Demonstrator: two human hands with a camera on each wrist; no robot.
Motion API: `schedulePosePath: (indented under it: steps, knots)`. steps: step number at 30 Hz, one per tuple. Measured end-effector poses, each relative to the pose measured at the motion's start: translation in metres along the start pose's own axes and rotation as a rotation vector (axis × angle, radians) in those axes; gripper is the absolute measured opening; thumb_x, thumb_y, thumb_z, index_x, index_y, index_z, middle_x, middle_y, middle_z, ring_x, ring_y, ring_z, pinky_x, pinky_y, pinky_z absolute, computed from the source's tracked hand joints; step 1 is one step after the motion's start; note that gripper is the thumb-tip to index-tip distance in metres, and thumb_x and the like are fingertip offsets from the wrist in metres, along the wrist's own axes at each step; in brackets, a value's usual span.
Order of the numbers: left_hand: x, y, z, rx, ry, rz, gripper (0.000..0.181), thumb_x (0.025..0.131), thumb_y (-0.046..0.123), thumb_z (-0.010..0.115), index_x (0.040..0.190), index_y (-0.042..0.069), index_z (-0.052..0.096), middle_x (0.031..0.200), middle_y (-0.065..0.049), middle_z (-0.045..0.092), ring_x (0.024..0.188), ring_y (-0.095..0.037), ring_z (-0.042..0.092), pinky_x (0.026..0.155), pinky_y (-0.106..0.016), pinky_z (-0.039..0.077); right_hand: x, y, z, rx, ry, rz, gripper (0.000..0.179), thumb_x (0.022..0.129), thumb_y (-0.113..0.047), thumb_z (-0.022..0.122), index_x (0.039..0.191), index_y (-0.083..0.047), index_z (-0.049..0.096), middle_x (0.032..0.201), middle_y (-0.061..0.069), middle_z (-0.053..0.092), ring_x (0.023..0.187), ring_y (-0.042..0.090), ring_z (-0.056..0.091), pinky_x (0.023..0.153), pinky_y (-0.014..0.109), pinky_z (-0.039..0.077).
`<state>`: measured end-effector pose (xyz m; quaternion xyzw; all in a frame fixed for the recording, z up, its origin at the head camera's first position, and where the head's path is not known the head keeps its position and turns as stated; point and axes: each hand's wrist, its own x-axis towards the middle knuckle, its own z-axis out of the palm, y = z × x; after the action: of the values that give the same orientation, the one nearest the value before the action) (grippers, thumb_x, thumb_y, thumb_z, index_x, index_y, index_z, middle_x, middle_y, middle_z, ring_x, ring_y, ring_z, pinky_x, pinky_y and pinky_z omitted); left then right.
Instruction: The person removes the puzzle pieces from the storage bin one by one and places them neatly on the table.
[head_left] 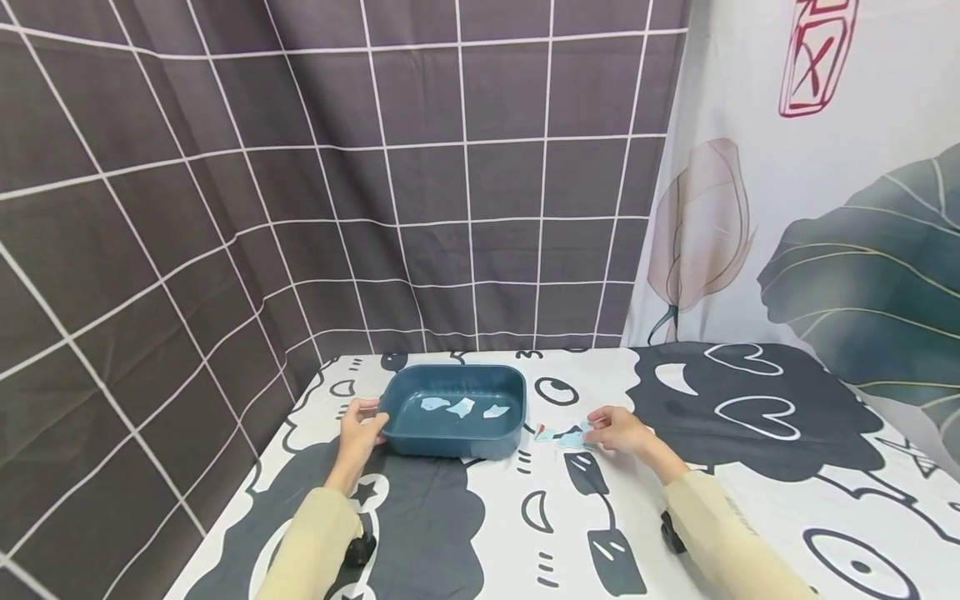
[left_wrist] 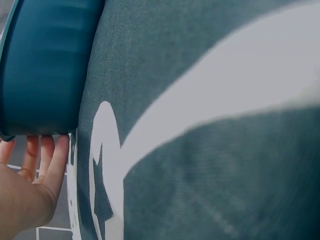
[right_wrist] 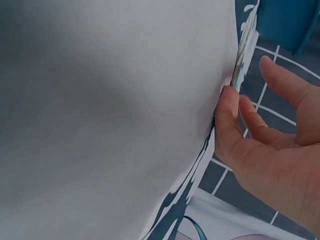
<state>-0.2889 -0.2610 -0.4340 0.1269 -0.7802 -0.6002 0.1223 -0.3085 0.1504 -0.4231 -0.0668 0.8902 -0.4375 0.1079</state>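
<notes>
A dark blue rectangular basin (head_left: 457, 447) stands on the patterned cloth, with three pale blue, irregular flat pieces on its floor, one of them this right-hand piece (head_left: 496, 412). My left hand (head_left: 362, 429) touches the basin's left end. In the left wrist view, its fairly straight fingers (left_wrist: 46, 155) meet the end wall. To the right of the basin, more light blue flat pieces (head_left: 572, 438) lie on the cloth, with orange and dark marks among them. My right hand (head_left: 618, 432) has its fingertips on these pieces. In the right wrist view, the thumb (right_wrist: 285, 82) stands apart from the fingers.
The table bears a white cloth (head_left: 510, 533) printed with dark cloud shapes and cartoon faces. A dark grid curtain (head_left: 502, 183) hangs behind and along the left. At the right back hangs a white curtain (head_left: 720, 108) with flower and leaf prints.
</notes>
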Motion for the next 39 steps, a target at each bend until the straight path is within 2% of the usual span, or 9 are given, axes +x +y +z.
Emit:
schedulePosePath:
  steps: [6,10,17,21,25,33,36,39]
  knots:
    - [0.001,-0.001,0.0,0.004,0.002,0.001,0.034,0.09,0.005,0.053,0.122,-0.003,0.048,0.126,-0.029,0.051,0.102,-0.03,0.061,0.074,-0.028,0.059,0.004,-0.001,0.004,-0.081,0.017,0.003,0.048,0.078,-0.002,0.071,0.12,0.015,0.055,0.087,0.008,0.054,0.077,0.016,0.053,0.066,0.025,0.051]
    - [0.001,0.0,0.0,0.006,-0.005,0.0,0.034,0.09,0.005,0.053,0.123,-0.003,0.047,0.127,-0.029,0.051,0.104,-0.032,0.061,0.075,-0.029,0.059,0.004,-0.001,0.005,-0.112,0.017,-0.012,0.045,0.075,0.0,0.072,0.117,0.013,0.059,0.086,0.007,0.054,0.076,0.016,0.051,0.064,0.024,0.046]
    - [0.002,0.001,-0.001,-0.006,-0.003,0.007,0.034,0.089,0.004,0.053,0.123,-0.003,0.048,0.126,-0.029,0.051,0.102,-0.032,0.062,0.071,-0.023,0.057,0.003,-0.002,0.004,-0.05,0.032,-0.019,0.032,0.078,0.003,0.067,0.109,0.011,0.06,0.086,0.011,0.059,0.074,0.015,0.055,0.063,0.024,0.049]
    - [0.002,0.001,-0.001,-0.003,-0.006,0.009,0.035,0.089,0.004,0.053,0.123,-0.003,0.048,0.127,-0.03,0.051,0.101,-0.033,0.062,0.07,-0.022,0.057,0.004,0.0,0.003,0.029,0.045,0.016,0.027,0.081,0.002,0.063,0.106,0.011,0.06,0.083,0.01,0.061,0.071,0.014,0.057,0.061,0.024,0.051]
    - [0.002,-0.001,-0.001,-0.008,-0.013,-0.002,0.036,0.09,0.004,0.053,0.124,-0.004,0.047,0.127,-0.03,0.05,0.105,-0.036,0.061,0.073,-0.026,0.058,0.003,0.003,-0.002,0.071,0.057,0.053,0.03,0.083,-0.002,0.062,0.11,0.011,0.059,0.085,0.011,0.063,0.073,0.015,0.06,0.064,0.025,0.054]
    - [0.001,-0.002,-0.001,0.024,-0.008,0.004,0.037,0.091,0.006,0.052,0.126,-0.004,0.047,0.127,-0.03,0.05,0.111,-0.045,0.06,0.081,-0.034,0.06,0.001,0.015,-0.017,0.09,0.085,0.103,0.034,0.085,-0.004,0.062,0.115,0.011,0.058,0.089,0.01,0.064,0.075,0.013,0.059,0.065,0.024,0.054]
    - [0.001,-0.003,-0.001,0.02,-0.005,0.005,0.037,0.09,0.006,0.053,0.125,-0.004,0.047,0.127,-0.03,0.051,0.109,-0.043,0.061,0.078,-0.031,0.06,0.0,0.019,-0.02,0.084,0.065,0.102,0.033,0.086,-0.005,0.062,0.114,0.012,0.058,0.087,0.009,0.063,0.075,0.013,0.059,0.066,0.024,0.054]
    - [0.003,-0.003,-0.001,0.017,-0.004,0.008,0.037,0.089,0.005,0.053,0.125,-0.004,0.048,0.127,-0.03,0.051,0.104,-0.039,0.063,0.073,-0.025,0.059,-0.002,0.019,-0.022,0.02,0.076,0.071,0.029,0.087,-0.005,0.061,0.111,0.012,0.06,0.09,0.012,0.065,0.078,0.015,0.061,0.069,0.029,0.056]
